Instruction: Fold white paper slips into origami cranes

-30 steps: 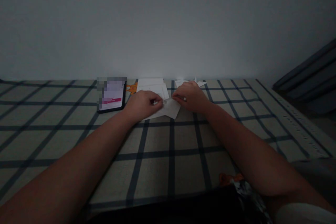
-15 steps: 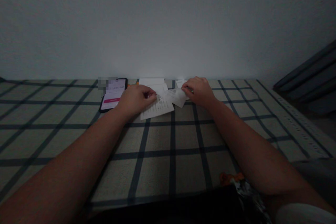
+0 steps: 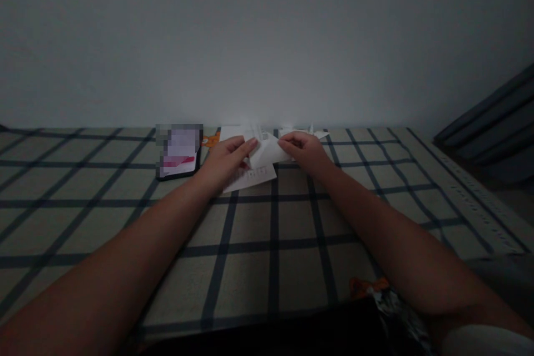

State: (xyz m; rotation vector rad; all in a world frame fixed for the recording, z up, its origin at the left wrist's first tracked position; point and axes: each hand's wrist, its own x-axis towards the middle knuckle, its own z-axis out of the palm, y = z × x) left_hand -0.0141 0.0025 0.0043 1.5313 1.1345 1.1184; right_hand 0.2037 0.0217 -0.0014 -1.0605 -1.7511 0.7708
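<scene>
Between my two hands is a slip of white paper, raised over a printed sheet that lies on the checked cloth. My left hand pinches the slip's left side between thumb and fingers. At its right corner, my right hand grips the same slip with closed fingertips. Behind my right hand lie more white paper pieces, partly hidden by it. Another white sheet is at the back, by the wall, behind my left hand.
A phone with a lit screen lies left of my left hand, an orange item beside it. The plain wall borders the checked cloth at the back. Near my body are an orange and silver wrapper and dark fabric.
My left hand has come up off the printed sheet and now holds the slip. The slip has moved left, over the printed sheet, with my right hand still on it.
</scene>
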